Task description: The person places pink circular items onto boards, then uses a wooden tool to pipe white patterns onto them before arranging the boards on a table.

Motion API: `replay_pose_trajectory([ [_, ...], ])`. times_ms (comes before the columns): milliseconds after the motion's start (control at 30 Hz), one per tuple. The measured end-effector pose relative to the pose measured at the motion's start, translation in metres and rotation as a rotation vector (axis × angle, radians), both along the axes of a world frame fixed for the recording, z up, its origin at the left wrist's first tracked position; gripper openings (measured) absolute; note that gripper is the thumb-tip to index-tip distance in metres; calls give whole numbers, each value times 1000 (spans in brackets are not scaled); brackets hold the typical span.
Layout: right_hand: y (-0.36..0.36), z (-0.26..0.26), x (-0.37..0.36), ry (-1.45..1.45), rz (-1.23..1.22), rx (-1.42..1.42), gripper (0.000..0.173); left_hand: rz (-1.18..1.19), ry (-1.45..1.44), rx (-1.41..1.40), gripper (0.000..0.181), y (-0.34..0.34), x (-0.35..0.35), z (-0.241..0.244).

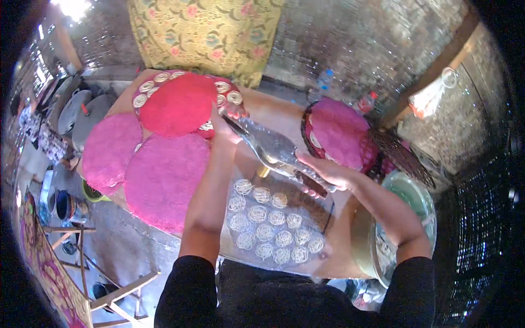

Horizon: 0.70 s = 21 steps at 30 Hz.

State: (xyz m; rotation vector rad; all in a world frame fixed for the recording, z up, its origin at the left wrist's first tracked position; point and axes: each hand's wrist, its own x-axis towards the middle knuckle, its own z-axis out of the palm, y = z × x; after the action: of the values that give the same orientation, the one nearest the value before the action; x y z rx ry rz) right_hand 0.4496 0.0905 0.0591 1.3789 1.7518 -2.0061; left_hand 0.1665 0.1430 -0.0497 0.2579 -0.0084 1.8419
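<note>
Both my hands grip a long metal lever press (pixel 272 143), held tilted above the table. My left hand (pixel 228 121) is wrapped around its far end, and my right hand (pixel 326 174) holds the near end, where two arms lie close together. A short brass-coloured cylinder (pixel 263 170) shows beneath the press's middle. Below it, a transparent sheet (pixel 272 262) carries several rows of pale, coiled strand nests (pixel 265 232). Left of my left forearm lie large round pink mats (pixel 168 180) and a red one (pixel 180 104), which partly covers more coiled nests (pixel 222 87).
A pink round stack (pixel 338 131) sits at the table's far right, beside a dark woven tray (pixel 404 156). A large tub (pixel 365 242) and a green basin (pixel 410 190) stand right. Bottles (pixel 325 80) are behind. Wooden trestles (pixel 123 291) occupy the left floor.
</note>
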Motion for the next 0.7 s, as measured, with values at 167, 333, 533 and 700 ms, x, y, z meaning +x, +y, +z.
replay_pose_trajectory([
  [167, 22, -49, -36, -82, 38, -35, 75, 13, -102, -132, 51, 0, -31, -46],
  [333, 29, -50, -49, -141, 68, -30, 72, 34, -87, -139, 50, 2, -42, -64],
  [533, 31, -50, -58, -129, 49, 16, 71, 28, -55, -83, 44, 9, -49, -62],
  [700, 19, -34, -53, -129, 28, -15, 69, -5, -114, -170, 49, 1, -40, -50],
])
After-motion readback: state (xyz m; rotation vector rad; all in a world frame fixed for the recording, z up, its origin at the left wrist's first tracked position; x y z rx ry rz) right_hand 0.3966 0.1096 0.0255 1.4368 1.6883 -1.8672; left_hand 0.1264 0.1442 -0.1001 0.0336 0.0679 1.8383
